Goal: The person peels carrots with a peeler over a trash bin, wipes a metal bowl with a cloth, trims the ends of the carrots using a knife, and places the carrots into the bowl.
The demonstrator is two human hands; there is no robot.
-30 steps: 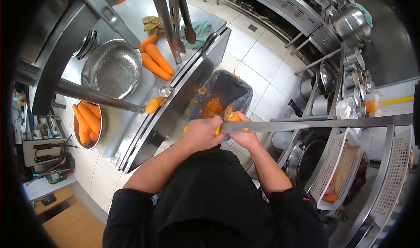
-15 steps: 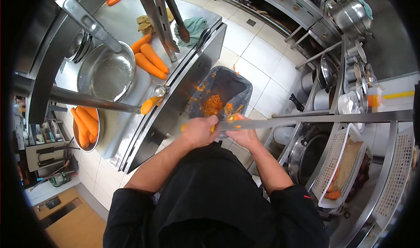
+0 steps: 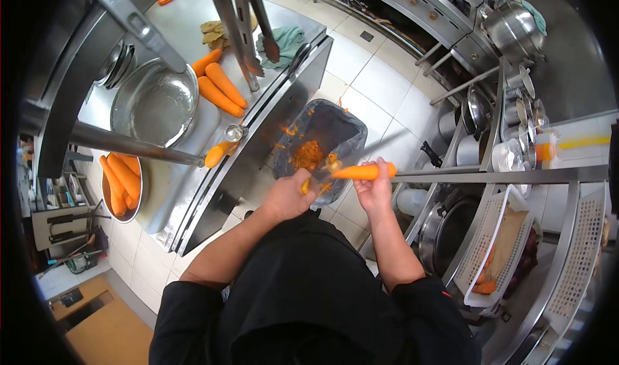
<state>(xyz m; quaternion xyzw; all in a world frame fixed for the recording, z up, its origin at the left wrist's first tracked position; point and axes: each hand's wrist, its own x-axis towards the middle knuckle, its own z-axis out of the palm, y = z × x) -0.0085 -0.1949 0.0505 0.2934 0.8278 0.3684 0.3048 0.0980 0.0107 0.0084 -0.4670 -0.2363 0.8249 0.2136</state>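
In the head view my left hand [image 3: 287, 196] is closed round the yellow handle of a knife [image 3: 380, 146], whose long blade is blurred and points up to the right. My right hand [image 3: 375, 190] grips a peeled carrot [image 3: 361, 172] by its right end, with the carrot's left end near the blade. Below both hands stands a bin [image 3: 352, 124] lined with a dark bag, holding orange peelings [image 3: 308, 155].
A steel counter [image 3: 180, 17] at the left carries several carrots [image 3: 222, 89], a sieve [image 3: 155, 104], cloths and a yellow-handled tool [image 3: 218, 153]. A bowl [image 3: 146, 188] of carrots is at its near end. Shelves with pots and a white basket [image 3: 467, 275] stand right.
The knife blade has swung from level to pointing up and right. My right hand has moved slightly right, and the carrot now lies lengthwise in view.
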